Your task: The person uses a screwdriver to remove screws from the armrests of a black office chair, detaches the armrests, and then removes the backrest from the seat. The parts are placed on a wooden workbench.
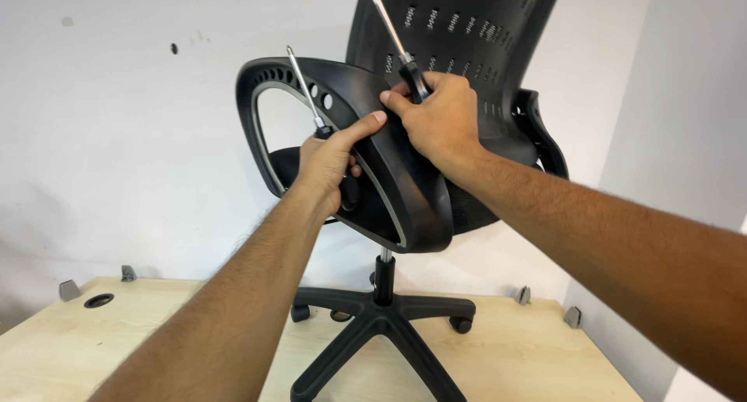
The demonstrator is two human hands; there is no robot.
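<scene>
A black office chair [467, 52] stands on a light wooden tabletop. My left hand [327, 165] grips the chair's black loop-shaped armrest [366, 106] from its near side and also holds a screwdriver [305, 91] whose metal shaft points up. My right hand [436, 114] rests on the top of the same armrest and holds a second screwdriver [393, 32] by its black handle, shaft angled up and left across the mesh backrest. The two hands almost touch on the armrest.
The chair's five-star base [381, 324] with castors and its gas column [384, 277] stand on the wooden tabletop [117, 340]. Small grey brackets [68, 290] and a round cable hole [99, 300] sit near the table's back edge. White walls lie behind and right.
</scene>
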